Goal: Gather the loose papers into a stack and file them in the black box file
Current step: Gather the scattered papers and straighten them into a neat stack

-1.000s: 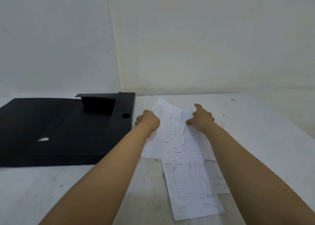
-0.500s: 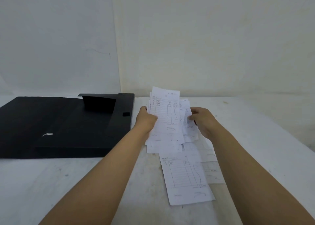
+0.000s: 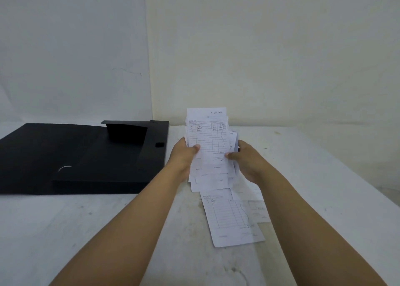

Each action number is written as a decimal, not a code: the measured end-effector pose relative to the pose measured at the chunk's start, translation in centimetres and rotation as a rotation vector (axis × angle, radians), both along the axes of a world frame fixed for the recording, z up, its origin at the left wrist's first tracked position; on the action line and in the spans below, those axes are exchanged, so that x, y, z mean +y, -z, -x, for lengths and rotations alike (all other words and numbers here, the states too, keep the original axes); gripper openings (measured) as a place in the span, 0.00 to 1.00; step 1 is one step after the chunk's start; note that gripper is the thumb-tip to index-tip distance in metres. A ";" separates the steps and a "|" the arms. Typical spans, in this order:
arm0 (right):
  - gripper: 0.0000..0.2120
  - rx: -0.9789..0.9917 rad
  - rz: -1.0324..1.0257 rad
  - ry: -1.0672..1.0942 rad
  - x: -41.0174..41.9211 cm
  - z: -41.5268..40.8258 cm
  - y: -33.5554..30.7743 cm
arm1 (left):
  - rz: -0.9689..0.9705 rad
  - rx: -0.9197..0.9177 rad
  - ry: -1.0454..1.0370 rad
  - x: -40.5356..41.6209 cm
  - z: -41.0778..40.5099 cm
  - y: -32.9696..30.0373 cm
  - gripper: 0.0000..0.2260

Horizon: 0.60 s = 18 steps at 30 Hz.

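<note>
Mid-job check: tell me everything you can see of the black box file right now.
The box file is matte black, stiff board or plastic by its look, lying flat and open on the white table left of the papers. Its lid spreads out to the left; a black flap stands up at the far end, a small catch sits on the right wall, and a pale curved mark shows near the front. No papers are seen inside. Neither hand touches it.

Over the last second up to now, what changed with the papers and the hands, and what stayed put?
Both hands, left hand and right hand, lifted the bundle of receipts from lying fanned on the table to nearly upright, gripping its two sides. The printed receipt and a few slips beside it stayed on the white table. The open black box file did not move.
</note>
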State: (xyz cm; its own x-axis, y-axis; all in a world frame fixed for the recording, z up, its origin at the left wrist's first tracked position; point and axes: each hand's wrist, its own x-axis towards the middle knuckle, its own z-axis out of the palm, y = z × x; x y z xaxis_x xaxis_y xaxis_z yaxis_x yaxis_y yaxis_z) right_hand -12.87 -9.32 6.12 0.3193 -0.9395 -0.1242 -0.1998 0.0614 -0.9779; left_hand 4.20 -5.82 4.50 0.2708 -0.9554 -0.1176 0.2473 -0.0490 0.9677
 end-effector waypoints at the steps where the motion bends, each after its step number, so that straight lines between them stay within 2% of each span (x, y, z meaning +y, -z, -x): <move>1: 0.19 -0.001 -0.005 0.007 0.3 -0.2 0.1 | 0.010 -0.025 0.018 0.2 0.1 -0.1 0.15; 7: 0.16 -0.060 -0.006 -0.014 1.2 -0.6 0.3 | 0.037 -0.234 0.079 0.8 0.1 -0.3 0.23; 13: 0.22 -0.091 0.090 0.045 1.1 0.2 0.3 | 0.091 -0.191 0.044 0.9 -0.8 -0.6 0.14; 18: 0.21 -0.024 0.158 0.144 1.6 -0.9 1.7 | 0.030 -0.483 -0.019 1.4 0.1 0.2 0.15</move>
